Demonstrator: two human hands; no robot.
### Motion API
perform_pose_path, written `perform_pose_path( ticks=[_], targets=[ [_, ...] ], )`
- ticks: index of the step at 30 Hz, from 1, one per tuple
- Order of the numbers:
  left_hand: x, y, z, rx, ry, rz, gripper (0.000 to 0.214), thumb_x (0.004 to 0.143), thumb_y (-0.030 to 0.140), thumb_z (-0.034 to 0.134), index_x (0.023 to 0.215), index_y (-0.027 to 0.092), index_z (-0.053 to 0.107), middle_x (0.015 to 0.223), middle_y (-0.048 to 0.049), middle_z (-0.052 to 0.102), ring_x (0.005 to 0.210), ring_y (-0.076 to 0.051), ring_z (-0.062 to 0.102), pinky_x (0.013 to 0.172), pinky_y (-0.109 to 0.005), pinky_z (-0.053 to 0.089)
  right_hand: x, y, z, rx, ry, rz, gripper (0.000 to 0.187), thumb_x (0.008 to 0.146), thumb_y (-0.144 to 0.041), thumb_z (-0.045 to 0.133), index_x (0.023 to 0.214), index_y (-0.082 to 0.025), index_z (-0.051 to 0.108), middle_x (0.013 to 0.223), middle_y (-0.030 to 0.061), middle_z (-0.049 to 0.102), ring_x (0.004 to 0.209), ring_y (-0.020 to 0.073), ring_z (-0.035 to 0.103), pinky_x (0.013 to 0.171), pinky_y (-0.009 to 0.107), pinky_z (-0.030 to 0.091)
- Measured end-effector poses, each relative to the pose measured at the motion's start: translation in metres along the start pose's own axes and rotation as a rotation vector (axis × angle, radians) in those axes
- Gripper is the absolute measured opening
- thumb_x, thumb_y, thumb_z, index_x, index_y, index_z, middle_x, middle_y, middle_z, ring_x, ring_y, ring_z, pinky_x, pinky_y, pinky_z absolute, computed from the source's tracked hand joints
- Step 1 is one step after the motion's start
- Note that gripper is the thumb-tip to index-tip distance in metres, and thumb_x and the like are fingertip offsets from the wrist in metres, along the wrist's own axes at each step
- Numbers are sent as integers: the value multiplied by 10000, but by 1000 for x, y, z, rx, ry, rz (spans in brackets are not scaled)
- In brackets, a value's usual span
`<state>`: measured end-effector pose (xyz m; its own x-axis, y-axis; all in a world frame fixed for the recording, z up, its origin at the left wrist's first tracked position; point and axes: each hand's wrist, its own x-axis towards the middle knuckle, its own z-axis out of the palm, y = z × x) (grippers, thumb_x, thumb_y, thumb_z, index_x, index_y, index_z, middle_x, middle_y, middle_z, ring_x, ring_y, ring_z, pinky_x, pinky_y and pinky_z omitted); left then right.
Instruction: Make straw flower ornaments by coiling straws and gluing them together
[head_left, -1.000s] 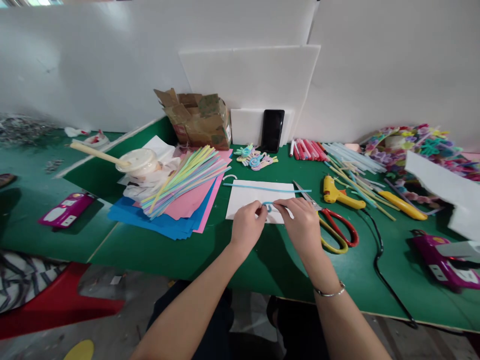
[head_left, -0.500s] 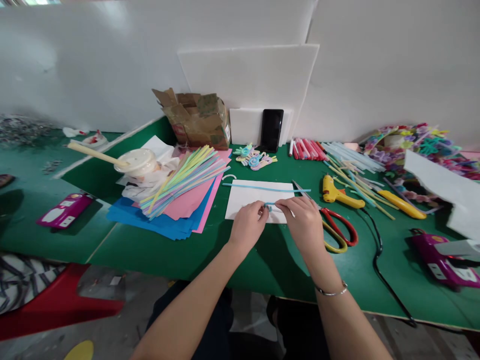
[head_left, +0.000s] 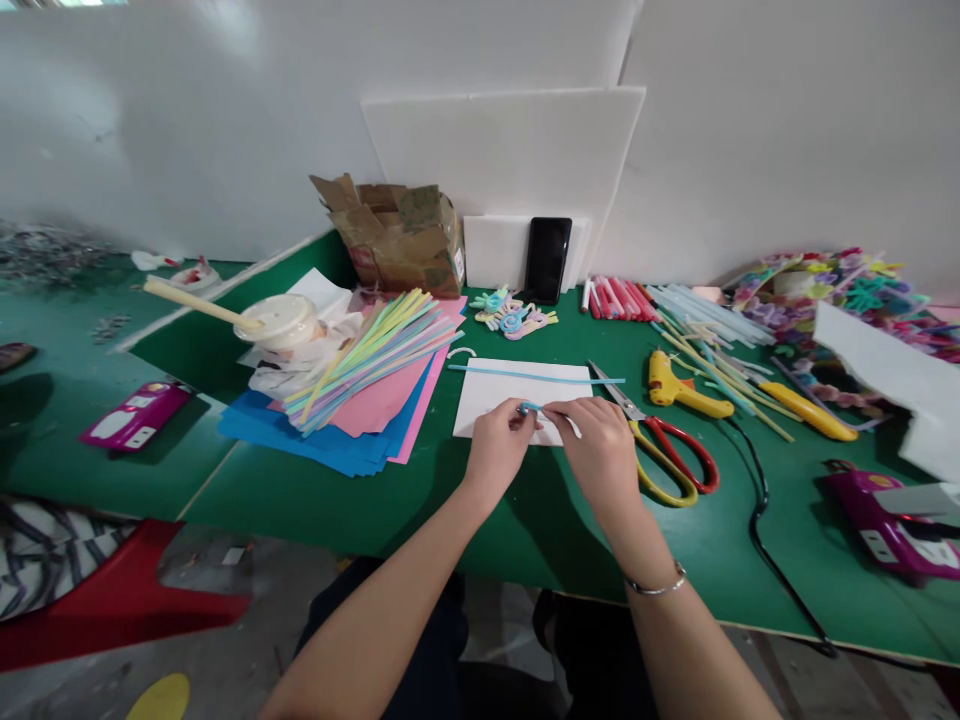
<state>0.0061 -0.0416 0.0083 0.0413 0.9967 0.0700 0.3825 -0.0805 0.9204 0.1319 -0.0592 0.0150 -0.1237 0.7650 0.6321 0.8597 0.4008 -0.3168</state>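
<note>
My left hand point(head_left: 496, 452) and my right hand point(head_left: 598, 452) meet over a white sheet point(head_left: 495, 392) on the green table point(head_left: 525, 510). Both pinch a small light-blue strip point(head_left: 529, 407) between thumbs and fingertips; its left end looks curled. The fingers of both hands are closed on it. A long light-blue strip point(head_left: 536, 375) lies flat across the far part of the white sheet. Red and yellow scissors point(head_left: 660, 447) lie just right of my right hand.
A fan of pastel straws point(head_left: 371, 357) rests on pink and blue paper point(head_left: 330, 445) at left. Yellow glue guns point(head_left: 679, 388), a black cable point(head_left: 761, 520), markers point(head_left: 616, 298), a phone point(head_left: 547, 258), a cardboard box point(head_left: 401, 235), a lidded cup point(head_left: 274, 322) and purple devices point(head_left: 135, 415) surround the work spot.
The loop of blue strip between my fingers has got smaller and tighter. My hands have shifted slightly left and stayed over the white sheet.
</note>
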Motion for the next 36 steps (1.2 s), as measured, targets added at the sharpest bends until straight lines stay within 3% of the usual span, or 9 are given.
perform_pose_path(
  ticks=[6,10,12,16,19,22,28,36],
  targets=[
    [2,1,0,-181,-30,-113,120,777,170,496,726,175,604,630,1,660,611,-124,640,613,-216,496,0,0,1,-10,0,-1,151,859,-195,526,778,-176,651,702,23,673,699,176,569,704,296,371],
    [3,-2,1,-144,-60,-101,120,785,175,498,733,173,606,651,-4,666,622,-131,644,620,-226,503,-1,1,2,-6,-5,16,178,872,-200,499,788,-181,654,711,28,676,706,180,568,706,299,369],
    [3,-3,0,-13,-62,-22,106,794,198,519,799,180,623,738,-19,687,689,-149,652,662,-251,512,-1,3,1,-4,-8,25,182,875,-204,495,793,-184,657,721,30,681,713,183,569,704,301,368],
    [0,-6,-3,364,16,275,223,847,223,499,1047,194,593,1005,-61,675,940,-198,619,830,-336,489,0,7,0,-17,-7,30,180,871,-214,504,789,-191,662,736,32,688,712,188,568,707,307,366],
    [-1,-10,-6,548,14,440,241,882,188,440,1080,185,576,1023,-73,671,956,-195,619,839,-339,492,0,7,-1,-10,-24,19,184,871,-200,499,784,-199,661,728,28,687,704,185,563,701,306,363],
    [-1,-14,-7,659,-29,502,260,864,107,442,1077,177,573,1001,-79,677,915,-192,639,815,-327,509,1,7,-1,9,-37,6,174,867,-191,507,783,-202,659,718,19,686,707,182,564,696,303,364],
    [-3,-15,-5,655,-12,439,258,885,139,413,1091,178,562,995,-67,689,891,-192,655,756,-307,525,1,4,1,16,-24,11,153,860,-222,532,788,-188,663,717,26,686,709,175,578,711,301,381],
    [0,-7,-5,272,19,223,218,846,175,488,1019,221,612,965,-40,701,884,-181,661,791,-290,514,0,5,2,89,0,70,176,870,-238,505,801,-200,662,757,37,706,724,185,612,713,312,408]
  ],
)
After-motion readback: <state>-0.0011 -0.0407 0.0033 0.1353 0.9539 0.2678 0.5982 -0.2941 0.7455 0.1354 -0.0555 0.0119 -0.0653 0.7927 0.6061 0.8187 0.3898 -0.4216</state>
